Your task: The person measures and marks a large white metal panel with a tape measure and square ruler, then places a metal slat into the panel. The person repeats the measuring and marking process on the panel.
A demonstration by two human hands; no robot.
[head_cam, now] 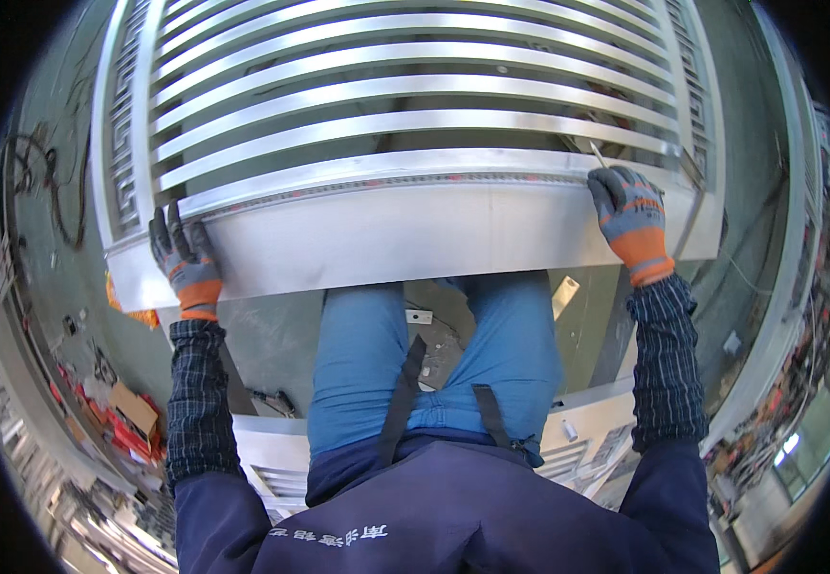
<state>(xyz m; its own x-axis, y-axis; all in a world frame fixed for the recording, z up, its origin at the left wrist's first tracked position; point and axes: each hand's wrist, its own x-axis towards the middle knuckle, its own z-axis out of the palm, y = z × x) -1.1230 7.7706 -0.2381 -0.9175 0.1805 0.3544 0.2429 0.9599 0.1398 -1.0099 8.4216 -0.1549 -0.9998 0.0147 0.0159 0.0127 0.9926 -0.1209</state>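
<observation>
A slatted metal panel (415,90) with fretwork side strips lies before me, its wide flat edge board (408,237) nearest my body. Along the board stretches a tape measure's marked blade (386,184). My left hand (187,262), in a grey and orange work glove, rests with spread fingers on the board at the blade's left end. At the other end my right hand (631,219), gloved alike, has its fingers curled on a thin pointed marking tool (596,154), beside the blade. Near it, a metal square or straight piece (692,172) lies across the panel's right corner.
A cordless-looking black tool (274,402) lies on the floor behind the board at left. An open cardboard box (133,409) stands lower left. Black cable (53,179) coils at the left. Another pale metal panel (271,445) lies behind me, and long metal beams run at both sides.
</observation>
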